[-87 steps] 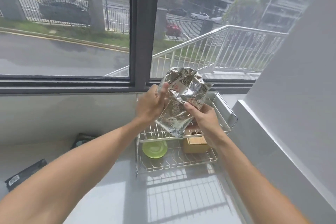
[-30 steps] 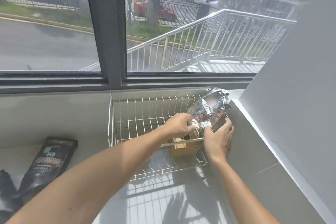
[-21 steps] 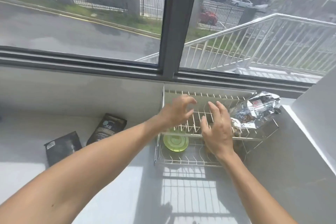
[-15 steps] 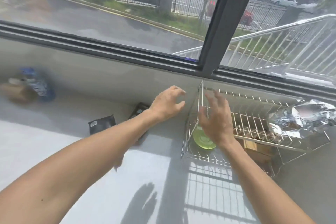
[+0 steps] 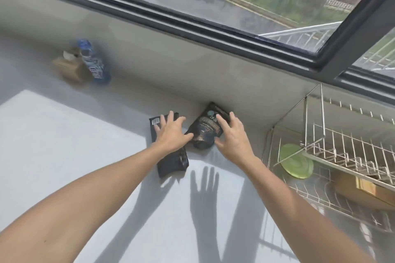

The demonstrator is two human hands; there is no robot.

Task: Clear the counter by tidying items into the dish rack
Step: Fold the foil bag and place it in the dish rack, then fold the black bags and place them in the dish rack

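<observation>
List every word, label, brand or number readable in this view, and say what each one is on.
No text can be read.
Black foil pouch with teal emblem, under the right hand: pale lettering, too blurred.
Flat black packet, under the left hand: white sticker, print too small.
Blue-labelled plastic bottle: label blurred.
Brown cardboard tissue box: no visible text.

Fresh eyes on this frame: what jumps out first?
Two bare hands spread at centre: the left hand over a flat black foil pouch, the right hand on a black printed pouch leaning against the wall. At right, a white wire dish rack holds a green round plate; far left stands a blue-labelled bottle.
</observation>
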